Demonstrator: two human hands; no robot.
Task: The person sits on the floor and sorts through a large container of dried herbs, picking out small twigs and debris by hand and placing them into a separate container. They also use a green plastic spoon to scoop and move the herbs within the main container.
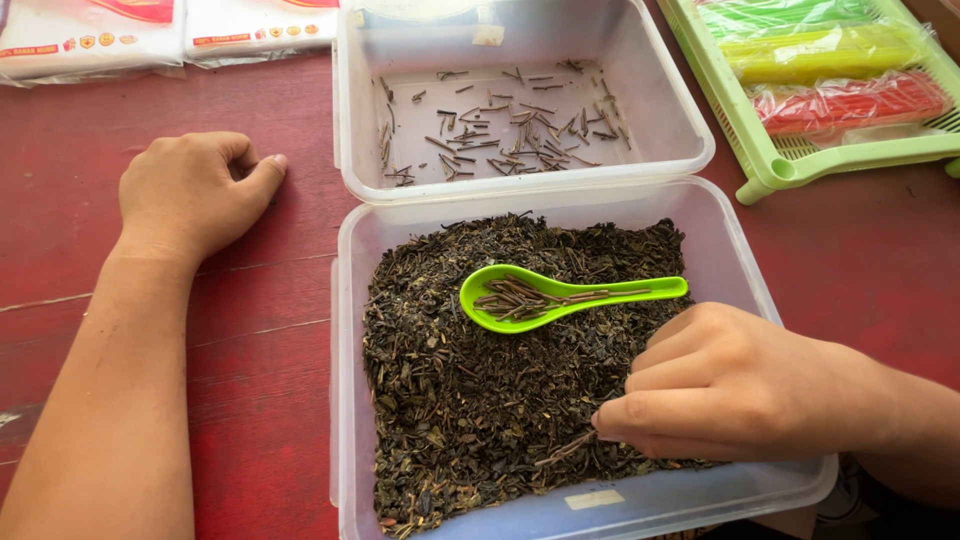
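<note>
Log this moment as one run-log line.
right hand: picking stems in tea-leaf tub | green spoon: holds stems | left hand: resting on red table

Left hand [195,190]: loosely curled, knuckles up, thumb extended to the side, forearm stretched straight back toward the lower edge of the view. Right hand [715,385]: entered from the lower right, fingers bent and drawn together, fingertips pointed leftward and down.

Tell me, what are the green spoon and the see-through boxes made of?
The green spoon looks like plastic: one bright, even colour with a smooth, slightly shiny surface. The near box and the far box also look like plastic: cloudy-clear walls with rounded corners and thick rims. The table seems to be wood painted red, going by the plank lines and worn patches.
</note>
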